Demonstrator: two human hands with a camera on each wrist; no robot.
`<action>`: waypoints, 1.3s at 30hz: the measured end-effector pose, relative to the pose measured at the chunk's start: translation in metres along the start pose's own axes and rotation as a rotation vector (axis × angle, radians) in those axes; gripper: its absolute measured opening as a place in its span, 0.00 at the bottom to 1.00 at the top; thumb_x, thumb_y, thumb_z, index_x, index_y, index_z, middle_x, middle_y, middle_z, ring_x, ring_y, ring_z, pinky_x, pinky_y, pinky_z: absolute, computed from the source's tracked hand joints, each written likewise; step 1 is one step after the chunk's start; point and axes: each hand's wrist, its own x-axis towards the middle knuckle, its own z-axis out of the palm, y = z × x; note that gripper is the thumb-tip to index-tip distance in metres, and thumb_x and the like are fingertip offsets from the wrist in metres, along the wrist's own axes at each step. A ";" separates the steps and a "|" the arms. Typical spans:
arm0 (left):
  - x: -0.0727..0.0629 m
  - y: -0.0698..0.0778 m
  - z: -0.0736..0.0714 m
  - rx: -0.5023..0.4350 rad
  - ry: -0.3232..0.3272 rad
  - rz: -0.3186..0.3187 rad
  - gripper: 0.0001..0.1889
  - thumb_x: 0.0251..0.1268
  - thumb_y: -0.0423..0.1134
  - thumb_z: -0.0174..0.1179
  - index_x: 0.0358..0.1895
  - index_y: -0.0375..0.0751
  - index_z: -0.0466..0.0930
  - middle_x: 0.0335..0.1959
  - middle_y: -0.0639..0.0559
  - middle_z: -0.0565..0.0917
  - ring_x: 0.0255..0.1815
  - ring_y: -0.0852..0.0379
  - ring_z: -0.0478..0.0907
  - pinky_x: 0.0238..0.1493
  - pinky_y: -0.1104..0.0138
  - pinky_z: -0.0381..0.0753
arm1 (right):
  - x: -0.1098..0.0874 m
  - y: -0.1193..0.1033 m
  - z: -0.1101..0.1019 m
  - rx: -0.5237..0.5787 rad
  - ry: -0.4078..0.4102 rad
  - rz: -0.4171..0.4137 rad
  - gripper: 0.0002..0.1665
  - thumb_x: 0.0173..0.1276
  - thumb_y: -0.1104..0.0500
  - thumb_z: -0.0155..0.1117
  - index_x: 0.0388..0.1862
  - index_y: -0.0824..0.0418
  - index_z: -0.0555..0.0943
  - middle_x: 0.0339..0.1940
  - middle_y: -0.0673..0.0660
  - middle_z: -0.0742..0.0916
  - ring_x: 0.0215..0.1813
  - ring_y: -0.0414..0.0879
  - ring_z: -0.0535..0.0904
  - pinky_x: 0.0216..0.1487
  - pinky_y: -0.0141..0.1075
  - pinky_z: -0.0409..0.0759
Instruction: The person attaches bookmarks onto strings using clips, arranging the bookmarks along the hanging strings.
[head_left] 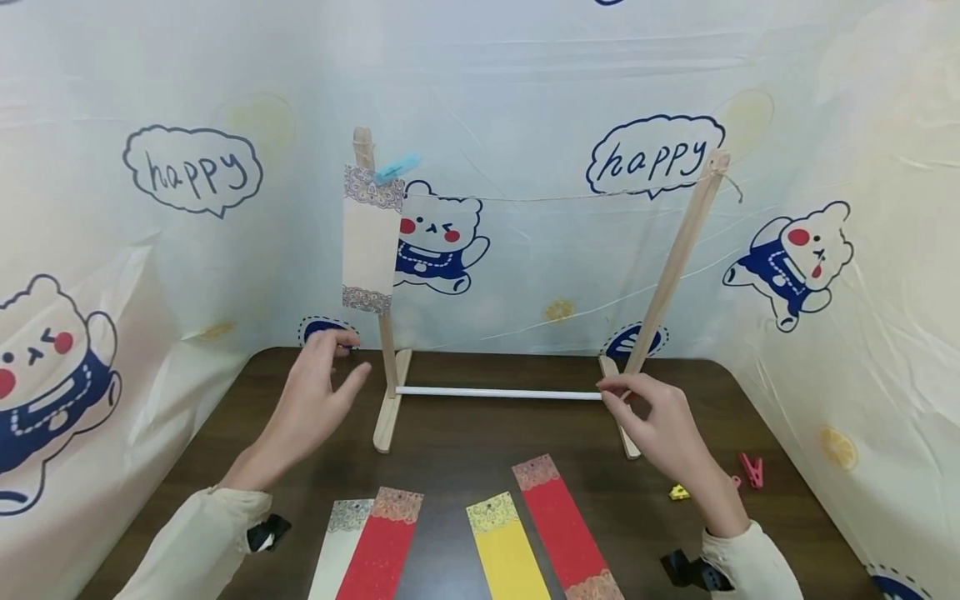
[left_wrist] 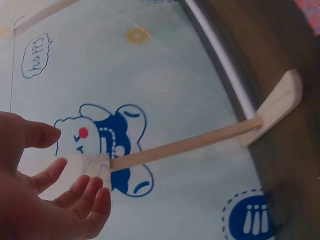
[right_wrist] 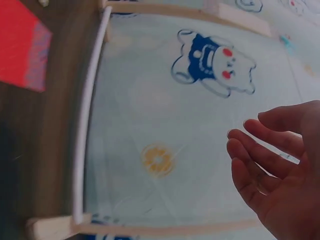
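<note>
A small wooden rack has a left post point(head_left: 387, 354), a right post point(head_left: 678, 258) and a white crossbar point(head_left: 498, 392). A thin string point(head_left: 525, 199) runs between the post tops. By the left post, a white paper strip point(head_left: 367, 246) with lace-patterned ends hangs upright, a light blue clothespin point(head_left: 397, 168) at its top. My left hand point(head_left: 313, 400) hovers below and left of this strip, fingers loosely bent, holding nothing. Near the foot of the right post is my right hand point(head_left: 663, 421); in the right wrist view its relaxed fingers point(right_wrist: 260, 150) hold nothing.
On the dark table point(head_left: 465, 458) lie a white strip point(head_left: 337, 542), a red strip point(head_left: 382, 542), a yellow strip point(head_left: 506, 542) and another red strip point(head_left: 566, 525). A pink clothespin point(head_left: 752, 471) and a yellow clothespin point(head_left: 679, 492) lie near my right wrist. A printed curtain hangs behind.
</note>
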 end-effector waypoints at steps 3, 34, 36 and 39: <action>-0.015 -0.004 0.009 0.007 -0.062 -0.007 0.16 0.68 0.32 0.61 0.56 0.34 0.72 0.55 0.38 0.73 0.55 0.40 0.74 0.53 0.46 0.76 | -0.016 0.011 -0.002 -0.037 0.007 0.058 0.08 0.66 0.64 0.69 0.44 0.58 0.87 0.36 0.48 0.88 0.37 0.38 0.79 0.37 0.30 0.80; -0.160 -0.037 0.060 -0.022 -0.842 -0.284 0.51 0.36 0.57 0.79 0.68 0.43 0.68 0.67 0.37 0.66 0.62 0.31 0.63 0.36 0.51 0.86 | -0.149 0.123 -0.018 -0.024 -0.039 0.682 0.21 0.66 0.56 0.71 0.56 0.62 0.82 0.44 0.62 0.87 0.37 0.29 0.77 0.33 0.29 0.76; -0.155 -0.032 0.064 -0.006 -0.846 -0.303 0.48 0.41 0.55 0.78 0.69 0.42 0.67 0.68 0.36 0.65 0.65 0.29 0.60 0.40 0.47 0.85 | -0.150 0.124 -0.016 -0.016 -0.036 0.678 0.20 0.66 0.56 0.71 0.55 0.63 0.83 0.48 0.63 0.87 0.39 0.27 0.77 0.35 0.27 0.77; -0.145 -0.024 0.072 0.031 -0.842 -0.340 0.45 0.44 0.53 0.77 0.69 0.43 0.69 0.70 0.36 0.64 0.68 0.28 0.58 0.42 0.42 0.83 | -0.151 0.126 -0.013 0.011 -0.022 0.676 0.19 0.66 0.59 0.71 0.54 0.64 0.83 0.47 0.63 0.87 0.38 0.27 0.77 0.35 0.26 0.77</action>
